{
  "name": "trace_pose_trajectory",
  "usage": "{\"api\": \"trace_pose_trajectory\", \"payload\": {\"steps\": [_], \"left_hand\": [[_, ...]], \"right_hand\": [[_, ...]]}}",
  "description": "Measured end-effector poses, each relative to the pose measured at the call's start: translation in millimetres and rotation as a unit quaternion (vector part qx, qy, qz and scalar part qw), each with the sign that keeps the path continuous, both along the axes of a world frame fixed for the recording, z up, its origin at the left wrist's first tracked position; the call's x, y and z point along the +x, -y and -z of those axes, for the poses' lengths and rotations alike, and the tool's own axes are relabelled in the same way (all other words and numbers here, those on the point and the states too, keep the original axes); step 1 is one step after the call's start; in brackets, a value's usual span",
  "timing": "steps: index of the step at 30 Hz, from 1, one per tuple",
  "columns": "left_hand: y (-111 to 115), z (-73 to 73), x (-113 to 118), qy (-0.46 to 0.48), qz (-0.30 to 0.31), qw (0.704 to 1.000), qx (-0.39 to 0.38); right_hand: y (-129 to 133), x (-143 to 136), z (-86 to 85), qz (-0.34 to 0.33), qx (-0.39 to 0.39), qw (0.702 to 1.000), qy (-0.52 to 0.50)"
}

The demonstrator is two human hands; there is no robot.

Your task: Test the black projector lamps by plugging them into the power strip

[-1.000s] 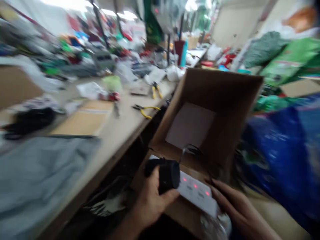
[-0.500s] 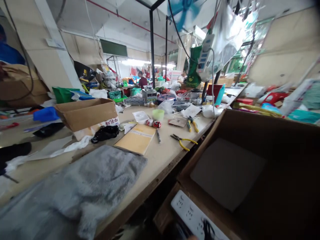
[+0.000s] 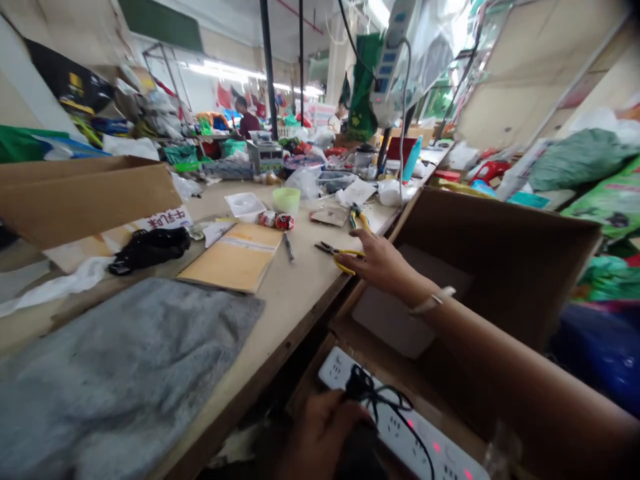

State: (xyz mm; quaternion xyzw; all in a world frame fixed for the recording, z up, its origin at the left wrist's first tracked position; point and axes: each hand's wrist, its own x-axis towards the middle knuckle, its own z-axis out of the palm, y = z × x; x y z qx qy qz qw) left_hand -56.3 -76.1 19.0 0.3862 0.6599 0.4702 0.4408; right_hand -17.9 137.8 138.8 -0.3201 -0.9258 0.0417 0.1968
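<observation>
So those pliers (image 3: 334,252) near the right edge of the table (image 3: 295,293): I'd guess they've got a bit of weight for their size, mostly in the metal head. Stiff, tough, nothing fragile there. The handles look like smooth plastic, maybe slick with sweaty fingers, so I'd grab them round both handles, back from the pivot.

Looks-wise: dark slim nose pointing left, yellow handles splayed toward the right. A second pair of pliers (image 3: 359,217) sits just beyond.

The right hand (image 3: 377,263) is right at the handles, thumb and forefinger parted, thumb over the yellow. Doesn't look closed on anything, though the palm side's hidden.

The left hand (image 3: 323,423) is half curled near the black plug (image 3: 357,381), whose looped cord lies across the white power strip (image 3: 395,430). Something dark is under those fingers too; too murky to tell what it's gripping, if anything. Open cardboard box (image 3: 505,267) is on the right, beyond the strip.
</observation>
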Motion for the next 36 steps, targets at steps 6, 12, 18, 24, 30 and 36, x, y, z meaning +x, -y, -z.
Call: {"api": "trace_pose_trajectory", "payload": {"steps": [6, 12, 18, 24, 30, 36], "left_hand": [[0, 4.9, -2, 0.044, -0.01, 0.999, 0.003], [2, 4.9, -7, 0.036, -0.007, 0.999, 0.002], [11, 1.1, -9, -0.024, 0.038, 0.999, -0.023], [7, -15.2, -5, -0.021, 0.16, 0.987, 0.021], [7, -16.7, 1, -0.02, 0.183, 0.983, 0.008], [7, -17.3, 2, -0.008, 0.209, 0.978, 0.002]], "right_hand": [[-13, -30, 19.7, 0.019, 0.005, 0.993, 0.113], [-8, 9, 31.9, -0.009, -0.054, 0.998, -0.009], [54, 119, 48.9, -0.104, -0.375, 0.916, -0.102], [101, 172, 68.6, -0.07, -0.347, 0.933, -0.068], [110, 175, 74.7, -0.111, -0.25, 0.958, -0.085], [113, 169, 79.5, -0.129, -0.256, 0.953, -0.101]]}}
